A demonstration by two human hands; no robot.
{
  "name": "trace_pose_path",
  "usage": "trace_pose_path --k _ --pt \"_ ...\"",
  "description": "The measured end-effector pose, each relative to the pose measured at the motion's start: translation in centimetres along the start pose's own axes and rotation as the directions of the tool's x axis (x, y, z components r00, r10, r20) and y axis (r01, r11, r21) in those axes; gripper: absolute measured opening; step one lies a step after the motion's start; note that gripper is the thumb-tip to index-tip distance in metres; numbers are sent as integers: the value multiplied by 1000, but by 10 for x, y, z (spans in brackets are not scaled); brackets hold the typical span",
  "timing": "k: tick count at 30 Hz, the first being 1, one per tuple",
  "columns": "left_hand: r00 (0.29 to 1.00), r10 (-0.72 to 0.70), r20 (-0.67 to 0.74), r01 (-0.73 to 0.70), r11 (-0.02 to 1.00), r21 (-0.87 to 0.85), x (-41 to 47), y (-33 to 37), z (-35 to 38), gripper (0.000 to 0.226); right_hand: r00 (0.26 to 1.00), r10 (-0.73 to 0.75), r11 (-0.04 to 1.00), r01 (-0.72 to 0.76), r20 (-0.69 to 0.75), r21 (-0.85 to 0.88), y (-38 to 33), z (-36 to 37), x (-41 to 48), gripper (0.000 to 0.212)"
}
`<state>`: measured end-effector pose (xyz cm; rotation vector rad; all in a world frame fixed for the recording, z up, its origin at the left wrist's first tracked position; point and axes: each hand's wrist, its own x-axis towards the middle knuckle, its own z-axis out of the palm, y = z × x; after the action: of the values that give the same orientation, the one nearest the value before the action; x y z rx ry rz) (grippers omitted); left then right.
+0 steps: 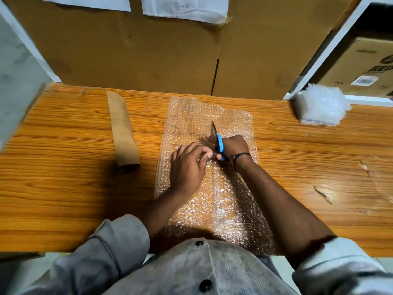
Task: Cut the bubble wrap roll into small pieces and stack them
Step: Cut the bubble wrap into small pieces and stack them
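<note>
- We see the clear bubble wrap sheet [209, 167] lying flat on the wood-grain table [74, 188], running from the table's near edge to well beyond both hands.
- Our right hand [232, 146] is closed through the blue-handled scissors [219, 143]; the blades point away from us along the sheet's middle, just beyond the knuckles.
- Our left hand [188, 165] presses the wrap just left of the scissors, fingers curled and pinching the plastic near the cut line.
- We judge the cutting step is in hand: a lengthwise cut partway up the sheet, with the far stretch apparently uncut.
- The next move likely calls for keeping the wrap taut under the left hand while the blades advance straight ahead.
- Far to the right of the right hand, a stack of cut bubble wrap pieces [319, 105] sits by the white shelf frame [331, 43].
- Left of the left hand lies a flattened brown cardboard tube [123, 128].
- Beyond the hands stand tall brown cardboard boxes [148, 50] with white papers taped on.
</note>
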<state>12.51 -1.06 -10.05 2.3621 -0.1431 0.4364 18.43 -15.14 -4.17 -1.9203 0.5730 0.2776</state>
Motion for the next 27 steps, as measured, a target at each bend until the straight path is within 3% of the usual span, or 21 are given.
trace_pose_path --k 12,21,27 --pt "1000 4 6 -4 1000 -25 0 0 0 6 992 -1 981 -23 126 190 -26 3 21 52" --pt "1000 8 15 -8 1000 3 0 -1 1 5 1000 15 999 -15 25 38 -38 0 42 50" --pt "1000 -2 18 1 1000 22 0 -2 2 5 991 32 980 -57 132 191 -43 3 55 64"
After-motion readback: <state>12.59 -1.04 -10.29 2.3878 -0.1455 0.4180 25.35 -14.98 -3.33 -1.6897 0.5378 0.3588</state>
